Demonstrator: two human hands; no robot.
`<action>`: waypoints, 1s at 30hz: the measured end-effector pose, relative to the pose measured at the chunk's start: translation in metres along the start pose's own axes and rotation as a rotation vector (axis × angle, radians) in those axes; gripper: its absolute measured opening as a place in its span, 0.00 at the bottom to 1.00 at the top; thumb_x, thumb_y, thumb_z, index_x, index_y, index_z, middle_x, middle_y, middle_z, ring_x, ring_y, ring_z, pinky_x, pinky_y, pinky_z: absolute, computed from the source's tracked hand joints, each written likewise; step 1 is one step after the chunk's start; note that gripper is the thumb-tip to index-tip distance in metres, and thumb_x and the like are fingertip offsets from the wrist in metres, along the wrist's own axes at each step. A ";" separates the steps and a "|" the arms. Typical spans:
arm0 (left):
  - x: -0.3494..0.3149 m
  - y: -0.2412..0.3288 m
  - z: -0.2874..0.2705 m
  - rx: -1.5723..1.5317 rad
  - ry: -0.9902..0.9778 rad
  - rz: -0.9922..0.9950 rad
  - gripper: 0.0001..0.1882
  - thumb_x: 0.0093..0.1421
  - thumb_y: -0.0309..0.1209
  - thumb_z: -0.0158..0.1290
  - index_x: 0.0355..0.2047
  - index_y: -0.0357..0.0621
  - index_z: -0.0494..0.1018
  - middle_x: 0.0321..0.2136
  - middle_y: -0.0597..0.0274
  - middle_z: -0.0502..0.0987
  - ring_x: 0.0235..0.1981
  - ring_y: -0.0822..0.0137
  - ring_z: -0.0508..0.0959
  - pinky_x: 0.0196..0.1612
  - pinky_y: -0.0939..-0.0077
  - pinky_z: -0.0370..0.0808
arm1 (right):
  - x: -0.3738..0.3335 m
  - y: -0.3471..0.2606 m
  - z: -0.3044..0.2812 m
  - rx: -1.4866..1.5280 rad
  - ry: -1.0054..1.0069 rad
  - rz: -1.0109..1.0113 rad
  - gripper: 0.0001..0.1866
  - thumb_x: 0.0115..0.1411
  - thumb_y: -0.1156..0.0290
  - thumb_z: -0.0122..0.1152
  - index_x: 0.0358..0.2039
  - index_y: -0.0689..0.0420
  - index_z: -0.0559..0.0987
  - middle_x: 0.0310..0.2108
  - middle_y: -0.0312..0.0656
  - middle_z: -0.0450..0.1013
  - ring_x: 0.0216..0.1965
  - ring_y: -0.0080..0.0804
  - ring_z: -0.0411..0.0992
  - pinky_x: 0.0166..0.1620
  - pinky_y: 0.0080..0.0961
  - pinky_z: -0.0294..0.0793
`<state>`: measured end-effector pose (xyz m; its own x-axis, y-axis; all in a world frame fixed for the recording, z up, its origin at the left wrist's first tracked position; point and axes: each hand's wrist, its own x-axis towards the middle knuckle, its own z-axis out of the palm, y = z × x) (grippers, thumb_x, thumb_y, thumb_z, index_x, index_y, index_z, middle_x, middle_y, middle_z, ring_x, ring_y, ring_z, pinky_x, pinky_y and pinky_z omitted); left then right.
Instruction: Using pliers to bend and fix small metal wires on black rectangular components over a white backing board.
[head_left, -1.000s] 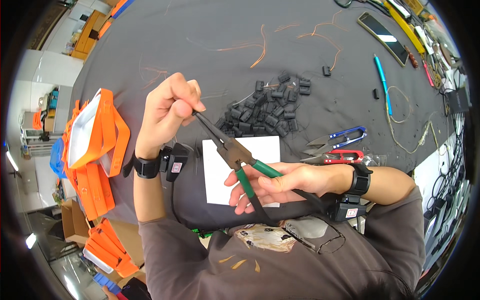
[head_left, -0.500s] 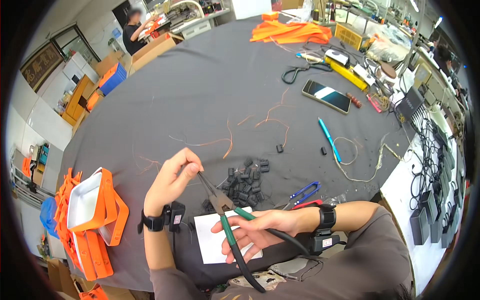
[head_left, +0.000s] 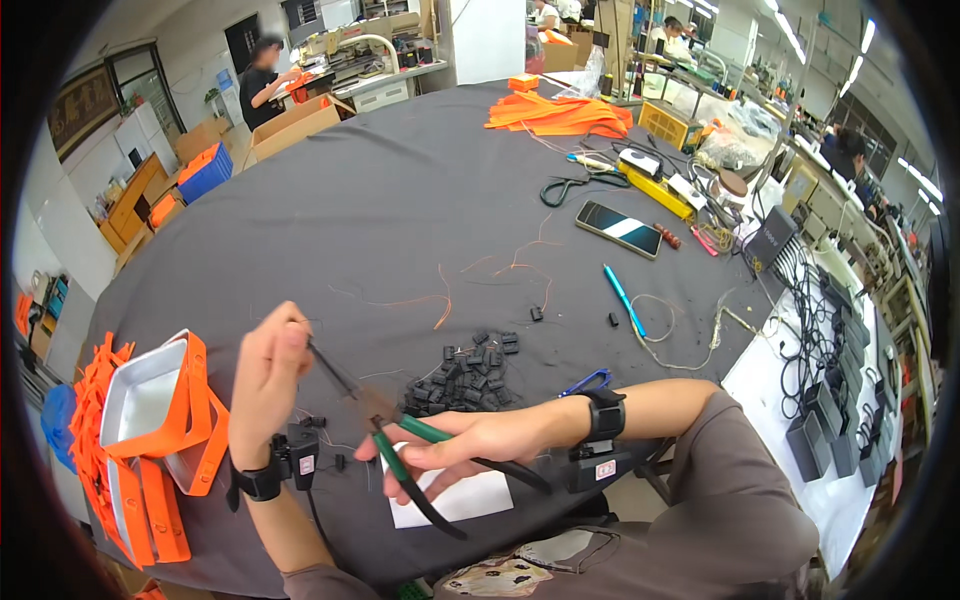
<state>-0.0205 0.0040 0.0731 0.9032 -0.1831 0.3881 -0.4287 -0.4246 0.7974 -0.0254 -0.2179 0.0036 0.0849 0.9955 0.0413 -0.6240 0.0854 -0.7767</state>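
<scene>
My right hand holds a pair of long-nose pliers by the green and black handles, which are spread apart. The jaws point up and to the left and are blurred. At their tips my left hand is closed in a pinch; what its fingers hold, if anything, is too small to make out. Beyond the pliers lies a heap of small black plastic pieces. Under my right hand is a sheet of white paper, partly covered by hand and handles.
Orange-banded white trays and orange strips lie at the left. Toward the right are blue-handled snips, a teal pen, a phone and black scissors. Copper wire lies mid-table; black adapters with cables line the right.
Both hands and the pliers have moved left, away from the black heap. My left hand is still pinched by the jaw tips. The whole view has shifted, showing more of the room behind.
</scene>
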 end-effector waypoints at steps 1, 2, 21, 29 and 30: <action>-0.002 0.000 -0.004 -0.059 0.036 0.026 0.22 0.67 0.45 0.39 0.23 0.42 0.59 0.16 0.73 0.56 0.17 0.81 0.53 0.19 0.85 0.51 | 0.005 -0.003 0.002 0.004 -0.014 0.008 0.27 0.66 0.57 0.44 0.62 0.52 0.55 0.43 0.38 0.66 0.47 0.26 0.65 0.50 0.33 0.68; -0.004 -0.001 -0.008 -0.113 0.067 0.054 0.22 0.67 0.46 0.39 0.23 0.42 0.60 0.16 0.73 0.56 0.17 0.81 0.53 0.19 0.85 0.51 | 0.010 -0.009 0.008 -0.014 0.004 0.020 0.26 0.66 0.58 0.44 0.61 0.52 0.56 0.44 0.38 0.66 0.47 0.26 0.66 0.50 0.32 0.68; -0.001 -0.003 -0.018 -0.263 0.258 0.172 0.23 0.66 0.48 0.41 0.34 0.36 0.70 0.20 0.72 0.64 0.19 0.84 0.56 0.21 0.86 0.50 | 0.042 -0.046 0.007 -0.255 0.044 0.046 0.27 0.66 0.58 0.46 0.59 0.60 0.57 0.42 0.37 0.65 0.48 0.24 0.62 0.53 0.26 0.61; 0.004 -0.002 -0.008 -0.612 0.146 0.057 0.17 0.63 0.39 0.48 0.36 0.35 0.73 0.18 0.77 0.64 0.18 0.86 0.56 0.22 0.89 0.52 | 0.041 -0.045 -0.008 -0.415 0.154 -0.073 0.20 0.60 0.77 0.43 0.54 0.57 0.63 0.39 0.34 0.66 0.42 0.20 0.63 0.45 0.21 0.64; 0.007 -0.005 -0.006 -0.634 0.130 0.081 0.16 0.63 0.39 0.48 0.36 0.35 0.73 0.19 0.75 0.66 0.18 0.85 0.58 0.23 0.90 0.55 | 0.041 -0.044 -0.011 -0.421 0.167 -0.078 0.21 0.58 0.79 0.42 0.54 0.57 0.63 0.40 0.35 0.66 0.42 0.21 0.63 0.45 0.21 0.64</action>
<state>-0.0125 0.0102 0.0744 0.8752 -0.0672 0.4790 -0.4588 0.1985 0.8661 0.0139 -0.1811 0.0327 0.2651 0.9636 0.0350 -0.2436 0.1020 -0.9645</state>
